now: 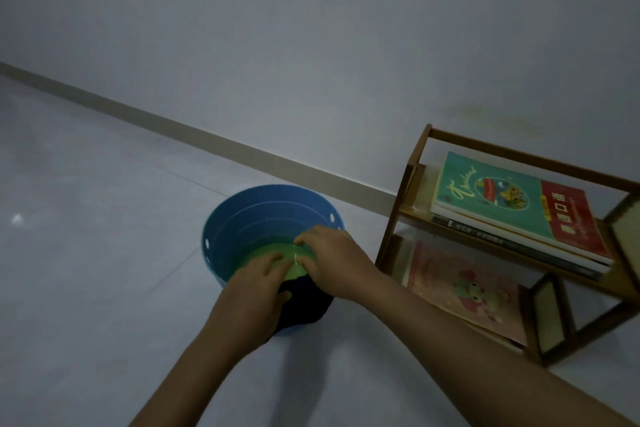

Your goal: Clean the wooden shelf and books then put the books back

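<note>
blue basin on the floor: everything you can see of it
The blue basin is a round tub, plastic by the look, with ridged inner walls and small holes near the rim. It stands upright on the pale floor, left of the wooden shelf and apart from it. Water seems to sit in the bottom. A green cloth lies inside; the left hand and right hand both reach in and handle it. The near wall is in shadow.

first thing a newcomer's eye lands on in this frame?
Probably the two hands, left hand and right hand, meeting on a green cloth inside the blue basin on the floor, centre of frame. Next, the wooden shelf at right against the wall, with a teal-and-red book topping a stack on its upper level and a pink book below.
</note>
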`<state>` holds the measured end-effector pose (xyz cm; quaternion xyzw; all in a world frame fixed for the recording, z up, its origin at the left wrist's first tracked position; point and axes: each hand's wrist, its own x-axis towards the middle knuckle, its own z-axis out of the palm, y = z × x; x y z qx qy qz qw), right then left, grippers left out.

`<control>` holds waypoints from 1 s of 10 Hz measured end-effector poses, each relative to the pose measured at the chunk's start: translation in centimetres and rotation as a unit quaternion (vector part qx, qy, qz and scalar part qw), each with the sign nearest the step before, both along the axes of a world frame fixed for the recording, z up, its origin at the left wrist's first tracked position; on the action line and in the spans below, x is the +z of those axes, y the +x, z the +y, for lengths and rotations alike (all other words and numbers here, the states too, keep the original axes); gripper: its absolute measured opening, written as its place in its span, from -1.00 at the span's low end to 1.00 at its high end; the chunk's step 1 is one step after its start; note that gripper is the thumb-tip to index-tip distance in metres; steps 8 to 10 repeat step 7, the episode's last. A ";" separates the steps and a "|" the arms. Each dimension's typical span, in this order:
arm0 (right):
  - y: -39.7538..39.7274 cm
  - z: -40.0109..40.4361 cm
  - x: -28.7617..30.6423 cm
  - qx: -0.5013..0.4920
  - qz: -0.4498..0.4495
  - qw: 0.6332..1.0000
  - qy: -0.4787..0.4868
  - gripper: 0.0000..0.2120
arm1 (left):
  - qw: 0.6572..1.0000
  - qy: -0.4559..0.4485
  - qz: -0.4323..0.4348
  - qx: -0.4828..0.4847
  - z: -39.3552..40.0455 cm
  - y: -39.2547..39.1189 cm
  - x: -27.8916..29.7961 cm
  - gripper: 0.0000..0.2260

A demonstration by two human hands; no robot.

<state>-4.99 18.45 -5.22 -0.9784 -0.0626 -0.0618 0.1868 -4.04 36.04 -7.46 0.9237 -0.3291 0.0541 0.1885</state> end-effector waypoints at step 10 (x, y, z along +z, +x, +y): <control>-2.5 2.1 -1.0 0.058 0.131 0.976 -0.163 -0.85 | 0.969 0.214 0.122 -0.033 -3.1 1.6 -0.8 -0.73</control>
